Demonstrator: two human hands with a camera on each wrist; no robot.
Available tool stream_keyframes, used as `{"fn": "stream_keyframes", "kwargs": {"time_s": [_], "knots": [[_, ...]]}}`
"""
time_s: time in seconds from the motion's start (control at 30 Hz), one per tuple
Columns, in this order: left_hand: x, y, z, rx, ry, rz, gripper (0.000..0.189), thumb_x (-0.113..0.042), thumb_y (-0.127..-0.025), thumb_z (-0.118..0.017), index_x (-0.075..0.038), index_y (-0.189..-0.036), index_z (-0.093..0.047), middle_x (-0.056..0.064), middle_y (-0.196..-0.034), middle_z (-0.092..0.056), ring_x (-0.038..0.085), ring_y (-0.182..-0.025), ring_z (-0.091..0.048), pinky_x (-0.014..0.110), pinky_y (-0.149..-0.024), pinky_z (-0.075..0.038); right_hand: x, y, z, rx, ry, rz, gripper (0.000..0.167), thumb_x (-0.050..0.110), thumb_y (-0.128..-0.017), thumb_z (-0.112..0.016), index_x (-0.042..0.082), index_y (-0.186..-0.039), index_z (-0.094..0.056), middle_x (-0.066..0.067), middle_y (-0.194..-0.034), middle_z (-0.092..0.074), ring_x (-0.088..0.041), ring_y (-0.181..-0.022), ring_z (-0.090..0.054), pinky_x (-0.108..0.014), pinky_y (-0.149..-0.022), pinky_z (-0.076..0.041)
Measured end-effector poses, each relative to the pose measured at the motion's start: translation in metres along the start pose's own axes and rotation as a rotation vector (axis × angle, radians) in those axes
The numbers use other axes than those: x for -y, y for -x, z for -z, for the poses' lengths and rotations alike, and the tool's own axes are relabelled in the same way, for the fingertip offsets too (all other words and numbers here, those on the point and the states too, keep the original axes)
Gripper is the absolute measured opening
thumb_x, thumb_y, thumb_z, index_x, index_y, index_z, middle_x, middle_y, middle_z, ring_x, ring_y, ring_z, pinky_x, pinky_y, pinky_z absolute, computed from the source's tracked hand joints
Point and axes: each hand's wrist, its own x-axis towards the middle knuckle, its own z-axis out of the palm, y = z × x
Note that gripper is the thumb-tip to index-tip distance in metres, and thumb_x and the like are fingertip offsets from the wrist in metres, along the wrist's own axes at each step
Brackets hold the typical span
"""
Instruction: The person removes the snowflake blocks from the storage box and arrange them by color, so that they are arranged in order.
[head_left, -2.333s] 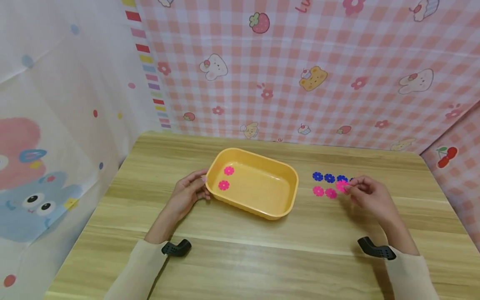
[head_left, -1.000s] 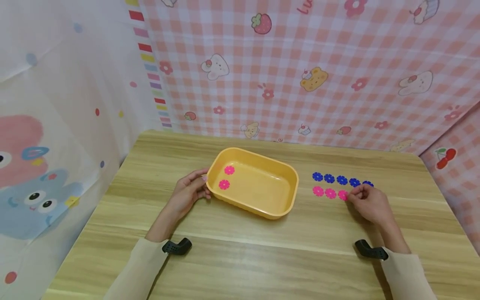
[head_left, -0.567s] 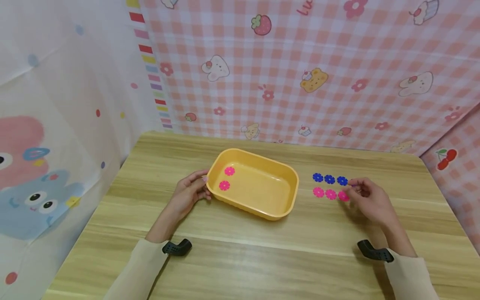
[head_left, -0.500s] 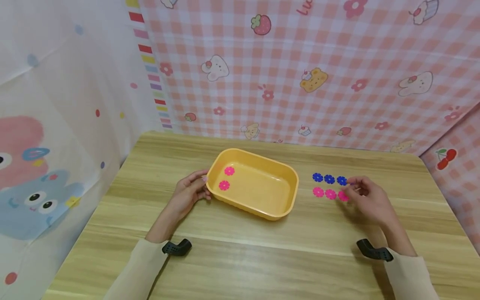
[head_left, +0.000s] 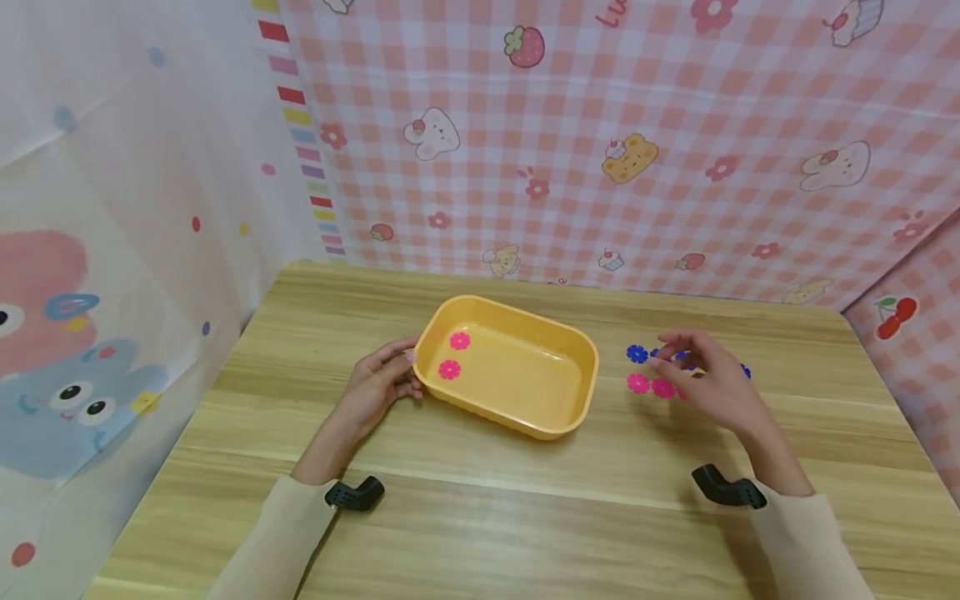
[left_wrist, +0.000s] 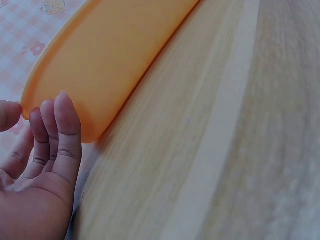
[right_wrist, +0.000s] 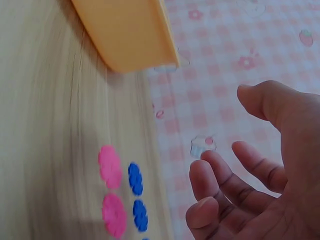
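A yellow plastic tray (head_left: 525, 427) sits on the table with two pink flower-shaped discs (head_left: 449, 369) inside at its left end. My left hand (head_left: 378, 379) holds that end, thumb at the rim and fingers against the outer wall. My right hand (head_left: 705, 379) hovers over two rows of similar discs right of the tray. Its thumb and fingers stand apart with nothing between them in the right wrist view. Blue discs (head_left: 637, 354) form the back row and pink discs (head_left: 638, 383) the front row. The hand hides part of both rows in the head view.
The wood-grain table (head_left: 480, 517) ends at a pink checked cloth (head_left: 570, 100) hanging behind it. A white printed cloth (head_left: 150, 208) hangs along the left side. Black wrist cameras (head_left: 355, 493) are worn at both sleeves.
My right hand has set a pink disc at the end of the front row and let go. It has since risen and shifted left over the rows. The left hand stays still.
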Motion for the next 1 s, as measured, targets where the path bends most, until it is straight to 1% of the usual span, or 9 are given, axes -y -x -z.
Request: {"fn": "stream_keyframes", "kwargs": {"time_s": [0.1,0.23,0.3,0.4,0.53,0.63,0.77,0.87,1.0], "knots": [[0.0,0.0,0.0,0.0,0.001,0.0,0.049,-0.014,-0.107,-0.053,0.005,-0.15,-0.042,0.0,-0.081,-0.066,0.013,-0.073,-0.064,0.026,-0.069,-0.063,0.007,-0.005,-0.004,0.003,-0.004,0.027,0.05,0.039,-0.1,-0.067,0.01,-0.137,-0.052,-0.011,-0.118,-0.064,-0.014,-0.093,-0.062,-0.023,-0.065,-0.056],[-0.001,0.0,0.0,0.003,0.003,0.0,0.048,-0.014,-0.107,-0.053,0.005,-0.15,-0.042,0.0,-0.082,-0.067,0.013,-0.073,-0.064,0.026,-0.069,-0.063,0.018,-0.01,-0.009,0.013,-0.009,0.076,0.049,0.035,-0.099,-0.069,0.01,-0.138,-0.052,-0.013,-0.119,-0.064,-0.014,-0.091,-0.062,-0.023,-0.064,-0.055],[-0.001,0.0,0.0,0.006,0.004,0.001,0.048,-0.014,-0.107,-0.053,0.005,-0.15,-0.042,0.0,-0.082,-0.067,0.013,-0.073,-0.064,0.026,-0.069,-0.063,0.024,-0.013,-0.011,0.017,-0.004,0.1,0.048,0.032,-0.099,-0.07,0.01,-0.138,-0.052,-0.013,-0.12,-0.065,-0.014,-0.092,-0.062,-0.021,-0.067,-0.055],[0.0,0.0,0.0,0.007,0.007,0.002,0.048,-0.014,-0.107,-0.053,0.004,-0.15,-0.042,0.0,-0.082,-0.067,0.013,-0.073,-0.064,0.026,-0.069,-0.063,0.032,-0.016,-0.014,0.023,0.01,0.133,0.048,0.031,-0.099,-0.07,0.011,-0.139,-0.053,-0.012,-0.121,-0.066,-0.017,-0.101,-0.06,-0.021,-0.076,-0.053],[0.0,-0.001,0.0,0.01,0.008,0.003,0.048,-0.014,-0.107,-0.053,0.004,-0.15,-0.043,0.0,-0.083,-0.067,0.013,-0.074,-0.064,0.026,-0.069,-0.063,0.04,-0.021,-0.018,0.032,0.014,0.161,0.049,0.033,-0.098,-0.07,0.011,-0.139,-0.055,-0.012,-0.123,-0.066,-0.026,-0.114,-0.057,-0.033,-0.087,-0.049],[0.0,-0.001,0.0,0.009,0.008,0.003,0.048,-0.014,-0.107,-0.053,0.004,-0.15,-0.043,0.0,-0.084,-0.067,0.013,-0.074,-0.064,0.026,-0.069,-0.062,0.046,-0.025,-0.021,0.034,0.027,0.167,0.051,0.035,-0.097,-0.072,0.011,-0.138,-0.056,-0.012,-0.125,-0.066,-0.03,-0.12,-0.055,-0.044,-0.091,-0.047],[0.0,0.0,0.0,0.006,0.007,0.005,0.048,-0.014,-0.107,-0.053,0.004,-0.15,-0.043,0.0,-0.084,-0.066,0.013,-0.073,-0.064,0.025,-0.069,-0.062,0.053,-0.029,-0.024,0.042,0.033,0.167,0.056,0.039,-0.094,-0.074,0.009,-0.138,-0.056,-0.012,-0.127,-0.065,-0.033,-0.127,-0.052,-0.058,-0.103,-0.044],[0.001,-0.001,0.0,0.008,0.007,0.006,0.049,-0.015,-0.107,-0.053,0.004,-0.15,-0.042,0.0,-0.084,-0.066,0.013,-0.074,-0.064,0.025,-0.069,-0.062,0.06,-0.031,-0.027,0.069,0.024,0.16,0.058,0.043,-0.093,-0.074,0.011,-0.138,-0.055,-0.011,-0.129,-0.065,-0.035,-0.132,-0.05,-0.065,-0.109,-0.04],[0.001,-0.001,-0.001,0.007,0.007,0.007,0.049,-0.015,-0.107,-0.054,0.004,-0.15,-0.042,0.0,-0.084,-0.067,0.013,-0.074,-0.064,0.025,-0.069,-0.062,0.068,-0.035,-0.033,0.106,0.029,0.167,0.058,0.045,-0.092,-0.075,0.015,-0.138,-0.056,-0.009,-0.13,-0.066,-0.034,-0.133,-0.05,-0.066,-0.11,-0.039]]}}
